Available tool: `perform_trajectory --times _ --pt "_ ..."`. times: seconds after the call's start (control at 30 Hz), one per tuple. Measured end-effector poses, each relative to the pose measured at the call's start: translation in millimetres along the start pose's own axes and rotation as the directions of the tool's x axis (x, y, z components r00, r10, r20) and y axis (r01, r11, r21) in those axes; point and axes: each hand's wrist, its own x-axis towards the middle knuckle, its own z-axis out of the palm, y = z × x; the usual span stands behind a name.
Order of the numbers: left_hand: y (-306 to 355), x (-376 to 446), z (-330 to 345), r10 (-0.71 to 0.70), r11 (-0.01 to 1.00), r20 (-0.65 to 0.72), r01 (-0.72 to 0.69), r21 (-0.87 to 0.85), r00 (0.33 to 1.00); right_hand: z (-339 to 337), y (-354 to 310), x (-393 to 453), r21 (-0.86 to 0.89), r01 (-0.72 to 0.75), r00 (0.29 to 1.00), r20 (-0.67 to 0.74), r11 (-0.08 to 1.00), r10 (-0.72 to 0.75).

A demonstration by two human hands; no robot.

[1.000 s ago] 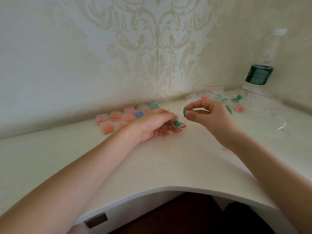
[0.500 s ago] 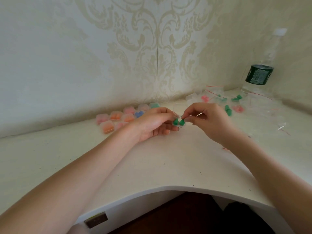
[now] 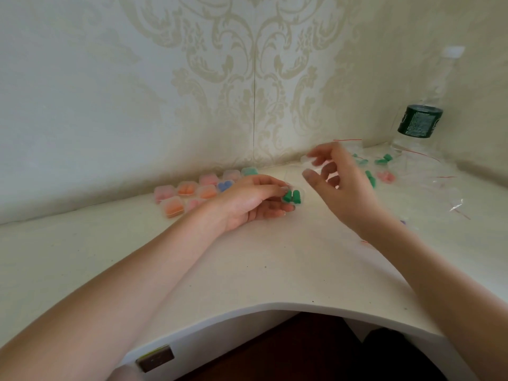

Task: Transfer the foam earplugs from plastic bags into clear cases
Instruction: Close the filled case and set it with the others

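My left hand (image 3: 253,200) rests on the white corner desk and holds a small clear case (image 3: 298,195) at its fingertips. Two green foam earplugs (image 3: 292,197) stand side by side in that case. My right hand (image 3: 339,185) hovers just right of and above the case, blurred, fingers loosely spread and holding nothing. Behind my left hand lie several filled clear cases (image 3: 189,188) with pink, orange, blue and green plugs. Plastic bags (image 3: 384,166) with green and pink earplugs lie at the back right.
A clear water bottle with a dark green label (image 3: 419,121) stands in the right corner by the wall. Empty crumpled bags with red strips (image 3: 450,193) lie along the right side. The desk's curved front edge (image 3: 275,306) runs close below my forearms.
My right hand put the second green earplug into the case beside the first, then let go and lifted up and to the right. My left hand stayed holding the case.
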Motion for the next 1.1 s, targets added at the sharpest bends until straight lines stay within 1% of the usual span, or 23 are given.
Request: perform_trajectory --times 0.1,0.13,0.17,0.27,0.33,0.43,0.57,0.63,0.73,0.77,0.8,0.83,0.87,0.9,0.93,0.97,1.0,1.03,1.1 --pt "-0.4 0.8 -0.4 0.003 1.000 -0.001 -0.003 -0.018 1.000 -0.8 3.2 -3.0 -0.104 -0.036 0.975 0.216 0.994 0.058" --pt "-0.5 1.3 -0.5 0.005 1.000 -0.001 -0.005 -0.029 1.000 0.3 4.7 -3.7 -0.115 -0.028 0.962 0.265 0.993 0.058" --pt "-0.6 1.5 -0.4 0.004 0.999 0.007 -0.004 -0.039 1.000 0.7 6.0 -3.8 -0.103 -0.021 0.958 0.284 0.995 0.050" --pt "-0.4 0.5 -0.8 -0.003 0.999 0.037 0.005 -0.049 0.999 -0.2 7.8 0.0 -0.112 0.021 0.971 0.240 0.993 0.007" --pt "0.1 0.4 -1.4 -0.012 0.996 0.020 0.014 -0.085 1.000 -0.8 6.7 0.9 -0.150 0.048 0.977 0.210 0.988 -0.016" --pt "-0.2 1.1 -1.5 -0.011 0.992 0.009 0.012 -0.128 1.000 0.8 5.0 0.5 -0.162 0.068 0.982 0.185 0.984 -0.038" --pt "-2.8 1.4 0.5 0.030 0.999 0.051 -0.028 -0.023 0.998 2.6 5.9 0.3 -0.206 0.067 0.981 0.190 0.976 -0.027" --pt "-4.9 1.3 1.8 0.051 0.999 0.056 -0.050 -0.016 0.997 3.6 5.7 -0.7 -0.191 0.063 0.981 0.191 0.980 -0.026" --pt "-8.9 2.7 3.4 0.128 0.991 -0.003 -0.128 -0.031 0.992 3.9 5.2 0.0 -0.095 0.018 0.980 0.198 0.995 0.001" --pt "-10.4 4.2 3.0 0.178 0.984 -0.047 -0.178 -0.010 0.983 2.7 6.6 1.3 -0.088 0.008 0.983 0.185 0.996 0.009" --pt "-12.3 5.6 1.3 0.255 0.966 -0.103 -0.249 0.070 0.961 0.7 9.0 3.8 -0.090 -0.012 0.989 0.147 0.996 0.026" --pt "-14.0 7.5 -2.3 0.363 0.918 -0.149 -0.325 0.229 0.920 -3.0 12.0 6.6 -0.085 -0.052 0.995 0.080 0.995 0.059" --pt "-15.4 9.3 -7.0 0.475 0.822 -0.148 -0.378 0.426 0.867 -7.7 14.8 9.7 -0.079 -0.112 0.994 0.005 0.991 0.112" --pt "-16.7 10.5 -11.5 0.561 0.687 -0.093 -0.400 0.607 0.823 -13.0 18.6 12.2 -0.099 -0.174 0.984 -0.061 0.980 0.169" --pt "-17.6 10.7 -14.8 0.609 0.533 -0.015 -0.395 0.749 0.793 -17.4 24.5 14.0 -0.158 -0.239 0.969 -0.101 0.958 0.225" --pt "-18.8 11.0 -16.9 0.627 0.399 0.048 -0.374 0.837 0.777 -21.0 30.2 14.4 -0.245 -0.294 0.955 -0.106 0.924 0.276" --pt "-20.2 12.0 -18.0 0.631 0.315 0.085 -0.354 0.881 0.771 -22.6 35.4 13.9 -0.331 -0.323 0.946 -0.082 0.887 0.314" --pt "-21.1 12.8 -17.7 0.632 0.271 0.100 -0.340 0.901 0.768 -22.8 38.4 12.6 -0.388 -0.323 0.942 -0.043 0.863 0.333" --pt "-21.8 14.6 -15.7 0.638 0.238 0.106 -0.326 0.915 0.763 -19.6 38.5 9.6 -0.415 -0.285 0.943 0.040 0.864 0.331"
